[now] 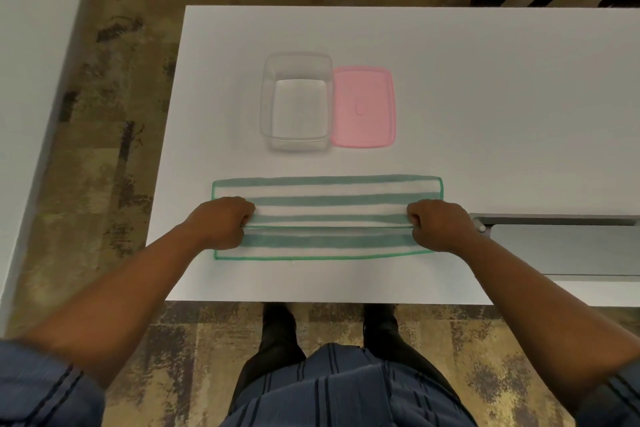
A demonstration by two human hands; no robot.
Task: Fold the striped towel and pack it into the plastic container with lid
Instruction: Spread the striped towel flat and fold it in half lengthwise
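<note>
Both fists, left hand [221, 224] and right hand [437, 225], pinch the towel [327, 204] edge mid-fold, box [296, 101] beyond the knuckles; uneven pull would skew the fold, slack would bunch it.

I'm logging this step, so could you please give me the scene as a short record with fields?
towel: striped towel flat on the white table, partly folded, a hemmed edge lying across its middle
left hand: left hand in a closed grip on the towel's left end
right hand: right hand in a closed grip on the right end
container: clear container beyond the towel, open, empty
lid: pink lid flat, against the container's right side
</note>
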